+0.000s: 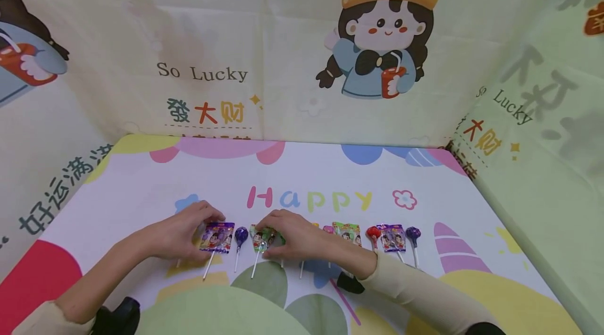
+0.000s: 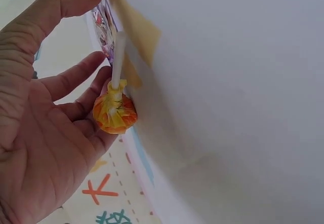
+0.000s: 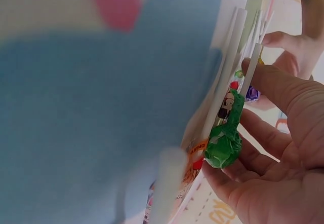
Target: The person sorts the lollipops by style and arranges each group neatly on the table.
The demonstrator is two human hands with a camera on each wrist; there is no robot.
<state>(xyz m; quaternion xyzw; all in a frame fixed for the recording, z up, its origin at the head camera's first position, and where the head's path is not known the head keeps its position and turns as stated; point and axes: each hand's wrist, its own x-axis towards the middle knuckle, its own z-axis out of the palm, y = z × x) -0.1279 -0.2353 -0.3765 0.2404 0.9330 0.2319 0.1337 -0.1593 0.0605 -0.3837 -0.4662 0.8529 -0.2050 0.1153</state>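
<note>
A row of lollipops lies on the printed mat [image 1: 302, 177]. My left hand [image 1: 207, 225] rests at the row's left end, its thumb on a purple flat-wrapped lollipop [image 1: 217, 237]. In the left wrist view its relaxed fingers [image 2: 76, 82] touch an orange ball lollipop [image 2: 115, 113] lying on the mat. My right hand [image 1: 271, 235] covers the middle of the row, beside a green flat-wrapped lollipop [image 1: 261, 238]. The right wrist view shows its fingers [image 3: 253, 163] curled round a green ball lollipop [image 3: 223, 145], thumb on the stick.
Between the hands lies a purple ball lollipop [image 1: 241, 234]. Right of my right hand lie a green packet lollipop [image 1: 348, 231], a red ball [image 1: 373, 232], a purple packet [image 1: 394, 238] and a purple ball [image 1: 413, 233]. Cartoon-printed cloth walls [image 1: 283, 62] enclose the table.
</note>
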